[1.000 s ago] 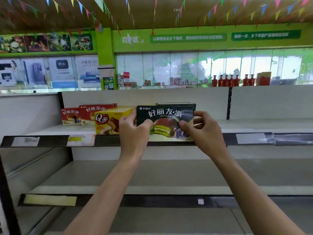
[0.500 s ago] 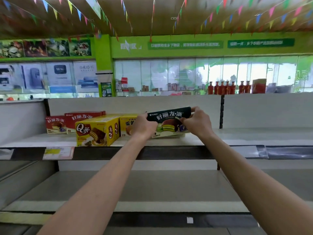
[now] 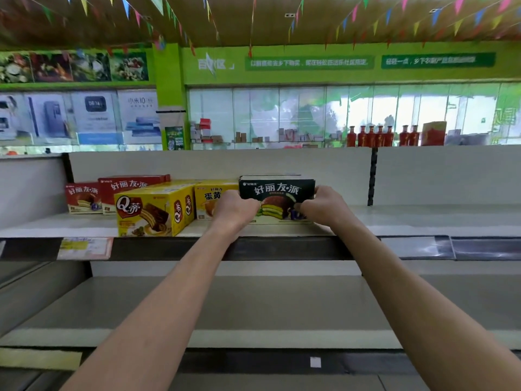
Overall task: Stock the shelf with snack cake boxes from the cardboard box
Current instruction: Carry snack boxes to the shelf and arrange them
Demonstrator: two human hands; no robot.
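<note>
Head view, left hand: my left hand [image 3: 235,206] has its fingers curled round the left end of the dark green snack cake box [image 3: 277,197], gripping it.
Head view, right hand: my right hand [image 3: 321,206] grips the box's right end, thumb over the top corner.
Box: it stands upright on the upper shelf [image 3: 408,221], face toward me, just beside a yellow egg-yolk box [image 3: 210,197].
Further left: a yellow Q box [image 3: 153,211] near the shelf's front edge, two red boxes [image 3: 112,190] behind it.
Below: a bare lower shelf [image 3: 253,303].
</note>
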